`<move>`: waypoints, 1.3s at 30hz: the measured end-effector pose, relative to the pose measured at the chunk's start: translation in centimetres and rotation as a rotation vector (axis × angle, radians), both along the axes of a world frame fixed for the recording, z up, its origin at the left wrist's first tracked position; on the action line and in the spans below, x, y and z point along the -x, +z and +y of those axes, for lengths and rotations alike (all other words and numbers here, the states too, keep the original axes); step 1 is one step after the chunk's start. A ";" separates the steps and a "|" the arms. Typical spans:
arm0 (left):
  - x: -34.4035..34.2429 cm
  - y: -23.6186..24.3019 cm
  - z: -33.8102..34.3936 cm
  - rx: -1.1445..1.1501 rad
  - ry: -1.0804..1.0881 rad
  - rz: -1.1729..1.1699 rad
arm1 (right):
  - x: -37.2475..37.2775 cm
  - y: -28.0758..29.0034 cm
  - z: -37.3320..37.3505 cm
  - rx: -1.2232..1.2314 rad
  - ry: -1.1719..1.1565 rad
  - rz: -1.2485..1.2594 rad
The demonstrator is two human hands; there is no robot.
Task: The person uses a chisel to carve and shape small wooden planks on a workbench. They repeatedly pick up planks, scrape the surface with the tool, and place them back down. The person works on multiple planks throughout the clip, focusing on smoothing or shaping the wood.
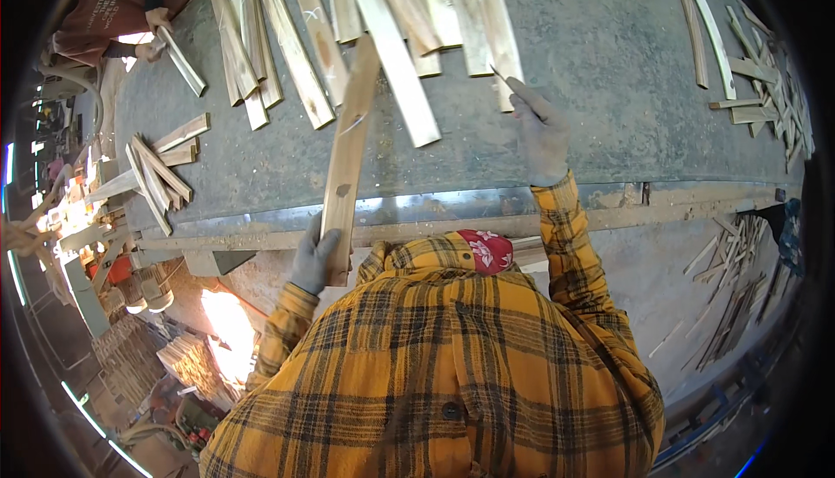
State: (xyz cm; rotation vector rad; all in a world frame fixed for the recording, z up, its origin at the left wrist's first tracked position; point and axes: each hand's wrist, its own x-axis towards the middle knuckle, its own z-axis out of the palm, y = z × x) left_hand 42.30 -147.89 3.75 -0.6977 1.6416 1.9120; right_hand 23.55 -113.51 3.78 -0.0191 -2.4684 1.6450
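My left hand (313,256), in a grey glove, is closed on the near end of a long brown plank (346,152), which slants away over the table's near edge toward the other planks. My right hand (539,126), also gloved, is raised over the table at the right, fingers closed on a thin, dark, pointed item (497,74), too small to name, close to the end of a plank (489,21). A pale plank (391,52) lies just right of the held one, among several others (296,52) at the back, some with white marks.
A co-worker (109,4) at the upper left holds a short plank (183,60). Loose strips lie on the grey tabletop (626,130) at the left (161,169) and in a pile at the far right (765,95). More strips (731,256) lie below the table's right end.
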 end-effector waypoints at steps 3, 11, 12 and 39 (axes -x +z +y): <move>-4.8 -4.2 1.3 0.398 0.233 0.141 | -0.6 4.0 0.4 0.022 -0.038 0.027; 2.0 -1.3 3.9 0.083 0.241 0.345 | -3.4 5.0 4.9 0.019 -0.187 0.098; 3.2 -0.5 4.1 -0.032 0.083 0.234 | -3.7 4.9 5.0 -0.021 -0.199 0.092; 9.2 1.1 4.4 -0.394 -0.420 -0.135 | -6.3 -2.2 2.3 -0.774 -0.029 0.083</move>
